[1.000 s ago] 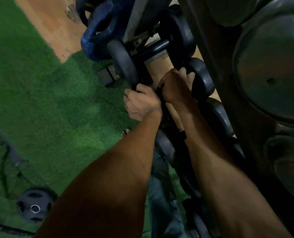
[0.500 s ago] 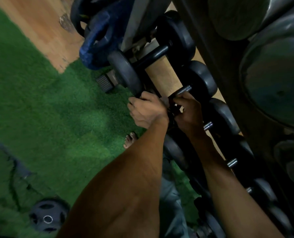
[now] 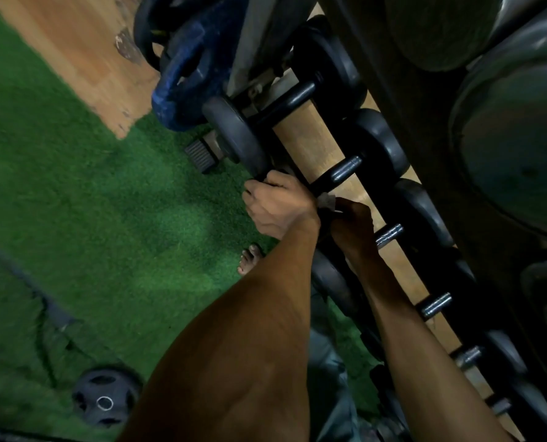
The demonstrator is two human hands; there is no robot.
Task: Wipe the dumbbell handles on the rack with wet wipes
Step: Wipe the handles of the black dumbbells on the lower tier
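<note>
Dumbbell handle [image 3: 332,177] beside both hands, right fingers [image 3: 345,208] clamped on wet wipe [image 3: 327,200], left fist [image 3: 277,207] closed.

Bare forearms without sleeves, a bare foot [image 3: 249,258], grey trousers [image 3: 332,362].

dumbbell handles [image 3: 342,172]: dull metal | heads [image 3: 380,145]: matt black | floor [image 3: 83,199]: green turf, rough

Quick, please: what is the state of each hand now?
Left hand: closed on a dumbbell end, partly hidden.
Right hand: closed on the wet wipe.
</note>
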